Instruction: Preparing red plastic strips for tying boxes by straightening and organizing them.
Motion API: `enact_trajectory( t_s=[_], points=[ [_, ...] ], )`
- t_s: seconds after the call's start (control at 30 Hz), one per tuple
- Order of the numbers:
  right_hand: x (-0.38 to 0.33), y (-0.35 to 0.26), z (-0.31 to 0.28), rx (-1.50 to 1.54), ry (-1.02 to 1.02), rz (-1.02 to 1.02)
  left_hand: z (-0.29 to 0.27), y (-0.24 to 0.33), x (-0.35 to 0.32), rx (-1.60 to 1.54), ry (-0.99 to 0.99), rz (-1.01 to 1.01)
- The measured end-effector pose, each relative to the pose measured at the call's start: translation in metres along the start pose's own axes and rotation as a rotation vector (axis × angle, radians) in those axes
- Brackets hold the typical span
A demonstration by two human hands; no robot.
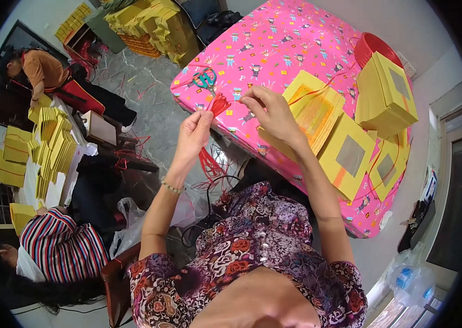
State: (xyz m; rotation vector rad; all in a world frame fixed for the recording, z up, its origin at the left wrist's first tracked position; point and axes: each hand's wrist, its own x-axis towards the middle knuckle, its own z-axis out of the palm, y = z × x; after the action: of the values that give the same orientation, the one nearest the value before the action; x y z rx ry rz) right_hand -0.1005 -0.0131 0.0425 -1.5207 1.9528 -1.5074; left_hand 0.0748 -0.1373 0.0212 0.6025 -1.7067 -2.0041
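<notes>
My left hand [193, 131] is closed around a bundle of red strings [220, 105]. Its short ends fan out above the fist, and the long tails [208, 164] hang down below. Just to the right, my right hand [268, 112] pinches a thin red string by the bundle's tips. A pair of scissors with teal handles [204, 78] lies beyond the bundle, on a pink patterned cover [285, 46]. Close to my right forearm are stacks of yellow folded paper pieces [340, 156], some with grey windows and with red strings across them.
A red basin [375, 48] stands behind a tall yellow stack [386, 95] at the right. Two people sit at the left beside a table piled with yellow paper pieces [50, 153]. More yellow stacks [154, 27] stand at the back. Red string scraps lie on the grey floor [149, 82].
</notes>
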Motion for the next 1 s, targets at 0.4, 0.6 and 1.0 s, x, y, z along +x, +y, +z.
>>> enact_trajectory(
  t_s=[0.4,0.6,1.0],
  points=[
    [-0.008,-0.011,0.071,0.95,0.333,0.255,0.062,-0.043,0.012,0.1,0.241,0.403],
    [-0.006,-0.022,0.087,0.938,0.352,0.211,0.057,-0.04,0.007,0.079,0.375,0.417],
    [-0.049,-0.03,0.126,0.536,-0.104,-0.088,0.004,0.083,-0.009,-0.702,-0.041,0.48]
  ],
)
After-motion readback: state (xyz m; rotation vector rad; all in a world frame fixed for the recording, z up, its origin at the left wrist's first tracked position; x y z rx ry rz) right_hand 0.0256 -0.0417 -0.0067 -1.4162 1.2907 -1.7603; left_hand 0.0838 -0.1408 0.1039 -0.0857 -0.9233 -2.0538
